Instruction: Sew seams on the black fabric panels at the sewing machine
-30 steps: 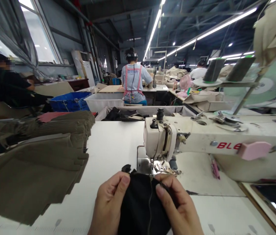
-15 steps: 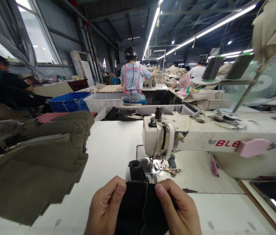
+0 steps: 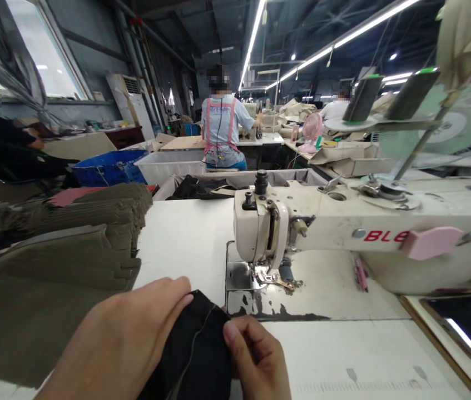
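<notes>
A black piece of fabric (image 3: 202,350) with a pale stitched seam line is held between my two hands, over the front of the white table. My left hand (image 3: 130,333) grips its upper left edge, back of the hand up, with most fingers hidden behind it. My right hand (image 3: 256,355) pinches the right edge between thumb and curled fingers. Just beyond the cloth stands the white sewing machine (image 3: 302,216). Its presser foot (image 3: 262,275) and metal plate lie apart from the cloth.
Olive fabric pieces (image 3: 60,278) are stacked at the left. A phone-like dark screen (image 3: 464,325) lies at the right edge. Pink snips (image 3: 360,273) rest under the machine arm. Behind the table are a bin of dark cloth (image 3: 202,186) and a seated person (image 3: 221,128).
Both hands have shifted left with the black fabric, which is now tilted. My left hand has turned over its edge. The fabric part near the machine's plate has moved away from it.
</notes>
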Motion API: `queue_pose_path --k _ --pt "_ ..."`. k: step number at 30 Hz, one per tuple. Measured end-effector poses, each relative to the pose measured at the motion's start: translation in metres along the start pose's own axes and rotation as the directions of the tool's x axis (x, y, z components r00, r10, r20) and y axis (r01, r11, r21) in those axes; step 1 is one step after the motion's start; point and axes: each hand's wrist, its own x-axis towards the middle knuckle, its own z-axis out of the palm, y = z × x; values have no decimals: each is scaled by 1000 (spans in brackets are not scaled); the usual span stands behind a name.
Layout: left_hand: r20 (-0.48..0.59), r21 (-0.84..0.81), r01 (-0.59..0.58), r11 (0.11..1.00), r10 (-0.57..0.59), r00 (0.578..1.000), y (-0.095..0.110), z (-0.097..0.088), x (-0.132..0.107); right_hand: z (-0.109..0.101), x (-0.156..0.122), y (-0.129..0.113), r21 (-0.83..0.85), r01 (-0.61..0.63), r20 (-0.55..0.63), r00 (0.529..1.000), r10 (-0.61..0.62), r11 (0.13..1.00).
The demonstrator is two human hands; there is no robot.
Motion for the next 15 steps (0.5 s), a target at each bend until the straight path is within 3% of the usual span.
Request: queue_pose_path --k 3,5,7,9,11,12,15 --pt "256 -117 -115 987 142 956 16 32 39 -14 -2 23 -179 29 -35 999 -35 983" --pt "402 -303 -204 931 319 858 25 69 63 -33 -2 28 -422 142 -31 985 -171 895" --pt "431 -340 -179 923 322 843 28 103 79 -54 2 22 -659 293 47 936 -350 693" --pt "425 -355 -131 926 284 859 24 127 88 -72 8 11 -779 459 236 845 -479 426" --pt "417 -381 -83 921 252 873 19 137 91 -84 17 -1 -756 615 464 746 -478 225" --pt "417 -393 -61 917 237 878 17 137 91 -88 22 -7 -717 671 549 710 -440 187" --pt "423 -425 5 905 194 885 15 134 89 -97 33 -23 -625 758 706 651 -278 188"
